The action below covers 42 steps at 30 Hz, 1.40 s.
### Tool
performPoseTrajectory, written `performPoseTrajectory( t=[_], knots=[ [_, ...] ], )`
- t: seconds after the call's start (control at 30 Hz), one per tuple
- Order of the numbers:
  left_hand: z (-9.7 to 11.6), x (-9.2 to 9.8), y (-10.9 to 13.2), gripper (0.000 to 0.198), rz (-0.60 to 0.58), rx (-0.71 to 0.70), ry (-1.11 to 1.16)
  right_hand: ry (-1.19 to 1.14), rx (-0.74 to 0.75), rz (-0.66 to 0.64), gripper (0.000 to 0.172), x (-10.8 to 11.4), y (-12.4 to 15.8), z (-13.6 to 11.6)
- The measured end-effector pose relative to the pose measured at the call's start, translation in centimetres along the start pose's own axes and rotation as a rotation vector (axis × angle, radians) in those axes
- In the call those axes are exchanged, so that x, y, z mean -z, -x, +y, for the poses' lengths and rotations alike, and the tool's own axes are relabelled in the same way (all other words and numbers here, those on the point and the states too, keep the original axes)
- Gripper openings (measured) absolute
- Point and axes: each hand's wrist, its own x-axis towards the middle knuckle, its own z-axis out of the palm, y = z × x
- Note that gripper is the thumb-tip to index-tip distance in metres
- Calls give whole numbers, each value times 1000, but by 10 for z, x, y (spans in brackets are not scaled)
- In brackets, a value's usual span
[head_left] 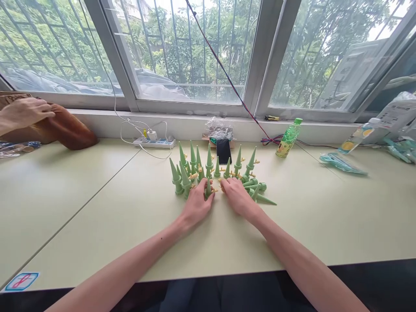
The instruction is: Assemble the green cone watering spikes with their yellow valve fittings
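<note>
My left hand (pixel 199 200) is closed around a green plant watering spike (pixel 208 189), which stands point up with a yellow valve sticking out to its right. Just beside it, my right hand (pixel 234 195) has its fingers curled together low over the table. What they hold, if anything, is hidden, though a small yellow piece shows near the fingertips. Several more green spikes (pixel 176 177) stand upright in an arc behind both hands, many with yellow valves. Other spikes (pixel 264 198) lie on their sides to the right of my right hand.
Behind the spikes lie a black phone (pixel 224 151) and clear plastic wrapping (pixel 219 128). A power strip (pixel 159 143) with white cables is at back left, a green-capped bottle (pixel 289 138) at back right. At far left, another person's hand (pixel 27 113) touches a brown, glossy object (pixel 73 128).
</note>
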Motion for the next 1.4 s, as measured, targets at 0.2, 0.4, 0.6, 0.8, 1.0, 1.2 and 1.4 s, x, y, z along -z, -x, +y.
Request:
performPoseTrajectory(
  t=[0.2,0.4,0.6,0.8,1.0,1.2,1.4],
  knots=[
    [-3,0,0,20,-9,-1,38,-133,6,115,23,0,-1,0],
    [-4,-1,-1,16,16,18,104,-370,15,246,18,3,1,-4],
    [0,0,0,18,63,29,151,-566,12,347,15,6,2,-8],
    [4,0,-1,19,133,8,221,-634,9,397,16,8,2,-9],
    [6,0,0,19,161,1,263,-646,6,430,20,12,2,-10],
    [6,-1,0,20,169,5,277,-648,10,443,21,11,2,-9],
    [7,-1,0,18,160,-10,287,-654,13,448,22,11,2,-9]
  ],
)
